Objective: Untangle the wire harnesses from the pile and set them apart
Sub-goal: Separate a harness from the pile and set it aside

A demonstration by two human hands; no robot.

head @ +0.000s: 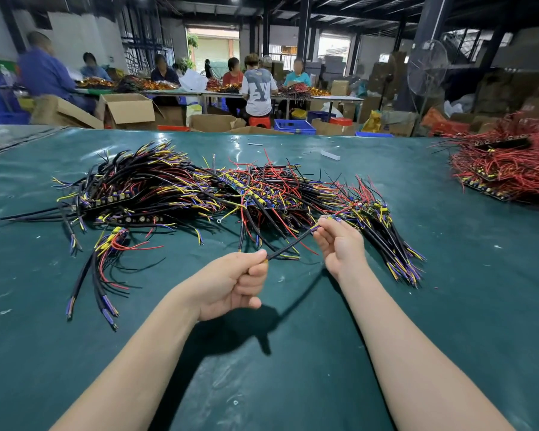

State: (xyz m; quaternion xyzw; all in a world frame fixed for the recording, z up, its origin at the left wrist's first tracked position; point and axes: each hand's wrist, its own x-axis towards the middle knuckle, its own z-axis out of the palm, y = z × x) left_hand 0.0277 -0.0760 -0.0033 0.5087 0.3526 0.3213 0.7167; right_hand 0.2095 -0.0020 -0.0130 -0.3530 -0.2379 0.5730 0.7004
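Harness (293, 242), a single black-sheathed lead, is held clear of the green table (293, 353), stretched between both hands at the near edge of the pile (231, 188). Its long axis runs on a diagonal, from the near left up to the far right.

The left hand (231, 287) has the near end. Its fingers are curled into a loose fist, and thumb and forefinger pinch the sheath right at its tip. The right hand (339, 247) takes the far end, where the sheath gives way to thin yellow, blue and red wires. Its fingertips nip that spot and the other fingers are bent loosely behind.

The right hand is the one nearer the tangle, and the pile lies just beyond and to the left of it. A fanned bundle (395, 250) of like leads lies just to its right. Whether the thin wires past the right fingertips are caught in the pile cannot be told; a red strand runs on from there into the mass.

The coming move probably turns on that diagonal. A draw along the axis, toward the left hand and the body, would take the lead away from the pile, while a sideways tug could snag it. A separate red heap (507, 172) sits well apart at far right.
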